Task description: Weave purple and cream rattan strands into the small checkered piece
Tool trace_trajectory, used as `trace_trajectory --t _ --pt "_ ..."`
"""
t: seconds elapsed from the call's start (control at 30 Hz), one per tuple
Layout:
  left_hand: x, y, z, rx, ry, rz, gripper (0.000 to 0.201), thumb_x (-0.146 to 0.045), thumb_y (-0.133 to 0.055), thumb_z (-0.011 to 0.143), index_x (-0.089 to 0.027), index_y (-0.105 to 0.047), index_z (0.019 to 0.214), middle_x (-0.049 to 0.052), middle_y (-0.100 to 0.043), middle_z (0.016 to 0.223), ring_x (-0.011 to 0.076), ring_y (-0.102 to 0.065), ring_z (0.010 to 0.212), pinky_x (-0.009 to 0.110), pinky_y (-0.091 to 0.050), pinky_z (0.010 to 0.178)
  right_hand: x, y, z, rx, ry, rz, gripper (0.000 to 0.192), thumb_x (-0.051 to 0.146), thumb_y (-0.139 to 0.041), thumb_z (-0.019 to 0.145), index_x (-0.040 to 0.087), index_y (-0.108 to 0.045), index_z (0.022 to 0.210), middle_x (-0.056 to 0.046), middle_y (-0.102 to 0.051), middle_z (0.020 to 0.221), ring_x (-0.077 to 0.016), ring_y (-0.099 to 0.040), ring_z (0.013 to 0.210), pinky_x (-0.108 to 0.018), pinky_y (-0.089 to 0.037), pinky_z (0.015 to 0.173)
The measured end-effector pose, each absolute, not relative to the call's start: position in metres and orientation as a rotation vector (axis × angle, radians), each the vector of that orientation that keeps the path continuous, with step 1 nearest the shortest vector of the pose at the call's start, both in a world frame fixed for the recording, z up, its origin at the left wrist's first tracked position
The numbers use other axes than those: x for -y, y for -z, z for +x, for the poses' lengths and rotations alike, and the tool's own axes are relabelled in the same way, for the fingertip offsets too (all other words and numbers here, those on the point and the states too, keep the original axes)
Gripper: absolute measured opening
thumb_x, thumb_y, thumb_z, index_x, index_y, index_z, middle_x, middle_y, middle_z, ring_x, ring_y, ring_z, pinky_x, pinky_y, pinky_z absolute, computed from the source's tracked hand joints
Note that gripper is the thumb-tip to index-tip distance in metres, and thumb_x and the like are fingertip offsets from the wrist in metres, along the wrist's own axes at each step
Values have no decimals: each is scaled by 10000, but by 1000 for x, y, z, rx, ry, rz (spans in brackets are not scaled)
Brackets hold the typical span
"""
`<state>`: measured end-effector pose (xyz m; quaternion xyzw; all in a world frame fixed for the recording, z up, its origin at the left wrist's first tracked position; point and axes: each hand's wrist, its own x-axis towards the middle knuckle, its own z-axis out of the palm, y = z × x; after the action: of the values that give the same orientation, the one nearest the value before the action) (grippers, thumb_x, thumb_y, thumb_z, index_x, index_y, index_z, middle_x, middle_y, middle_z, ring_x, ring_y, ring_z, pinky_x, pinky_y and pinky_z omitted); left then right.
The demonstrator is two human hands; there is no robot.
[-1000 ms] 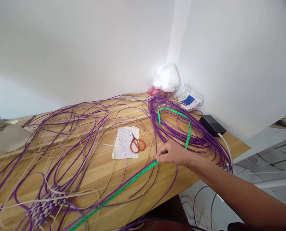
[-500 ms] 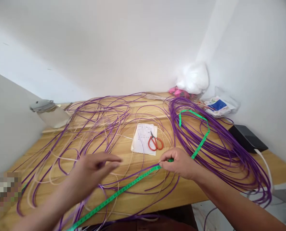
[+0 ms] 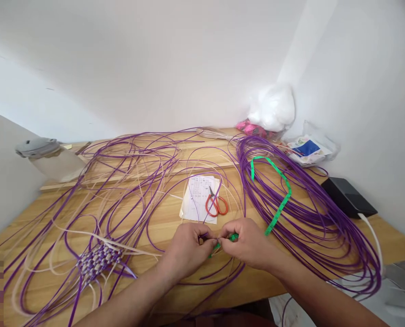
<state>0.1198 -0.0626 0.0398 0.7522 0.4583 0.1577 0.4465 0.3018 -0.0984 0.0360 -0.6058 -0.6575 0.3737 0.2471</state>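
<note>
At the front middle of the table my left hand (image 3: 190,244) and my right hand (image 3: 246,243) meet fingertip to fingertip, both pinched closed. A green tape measure (image 3: 280,211) runs from the right coil into my right hand, and bits of it show between and under the fingers of both hands. A purple strand (image 3: 205,235) shows at my left fingers; its exact hold is partly hidden. To the left lies a woven purple and cream piece (image 3: 99,262) with long loose strands spreading from it.
Behind my hands, red-handled scissors (image 3: 217,205) lie on a written paper sheet (image 3: 195,200). A large purple coil (image 3: 311,209) fills the right, beside a black box (image 3: 350,197) with a white cable. White and pink bags (image 3: 274,109) and a lidded container (image 3: 54,159) stand behind.
My left hand has moved right, from open above the strands to pinched against my right hand. The long tape stretch across the front left is gone from sight, and the woven piece now shows.
</note>
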Motion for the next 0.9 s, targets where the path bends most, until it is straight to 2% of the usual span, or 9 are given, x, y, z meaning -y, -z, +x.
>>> trace_trajectory --t 0.13,0.23,0.33,0.47,0.67,0.8,0.83,0.87,0.9 --pt "58 -32 121 -1159 -399 1852 190 -238 -555 734 -146 -694 642 -3 -583 584 120 -477 583 224 -300 546 99 -35 299 1872 -945 -1667 151 224 -593 769 170 -716 699 -1 -658 645 -126 -562 615 -230 -351 557" --pt "54 -19 118 -1155 -413 1688 181 -265 -582 711 -129 -668 627 1 -553 572 122 -453 576 222 -295 537 101 -39 303 1972 -917 -1512 146 198 -628 784 200 -729 889 8 -705 807 -129 -615 729 -216 -406 654" --pt "50 -7 113 -1093 -392 1426 201 -309 -613 694 -116 -658 663 -16 -495 542 103 -383 521 221 -258 497 100 -42 310 2081 -873 -1369 299 168 -682 766 215 -678 1062 2 -703 949 -137 -629 861 -208 -434 772" --pt "50 1 111 -1071 -386 1224 234 -337 -658 652 -105 -655 674 -25 -461 510 88 -324 484 225 -210 471 93 -31 318 2261 -672 -1249 187 209 -580 894 198 -694 1042 -32 -692 895 -140 -629 841 -211 -442 765" --pt "50 7 109 -1058 -382 1168 241 -346 -683 671 -105 -672 681 -8 -493 534 93 -352 504 221 -220 482 79 -17 325 2309 -535 -1113 212 310 -527 960 199 -704 993 -18 -722 851 -132 -650 797 -217 -453 759" --pt "48 4 103 -1096 -435 1074 257 -374 -705 664 -122 -654 665 -18 -483 529 96 -349 507 216 -217 481 44 -66 375 2230 -604 -1266 250 366 -535 948 199 -719 916 -7 -732 851 -112 -666 771 -200 -484 727" --pt "47 2 100 -1109 -443 1064 260 -380 -711 656 -128 -649 656 -23 -473 523 94 -341 503 214 -214 481 32 -88 398 2141 -491 -1457 294 428 -560 920 190 -720 853 -17 -725 801 -118 -659 715 -211 -493 688" --pt "46 0 96 -1122 -440 1072 260 -383 -716 648 -132 -648 649 -27 -466 521 92 -332 500 213 -211 482 21 -113 425 1890 -248 -1722 385 510 -543 903 178 -716 810 -43 -720 778 -132 -651 670 -235 -499 652" --pt "44 -3 92 -1133 -429 1098 263 -390 -720 643 -135 -652 648 -29 -464 522 92 -327 501 212 -210 484 11 -138 455 1722 -98 -1825 494 533 -409 955 143 -709 907 -113 -720 881 -164 -660 727 -283 -506 673"
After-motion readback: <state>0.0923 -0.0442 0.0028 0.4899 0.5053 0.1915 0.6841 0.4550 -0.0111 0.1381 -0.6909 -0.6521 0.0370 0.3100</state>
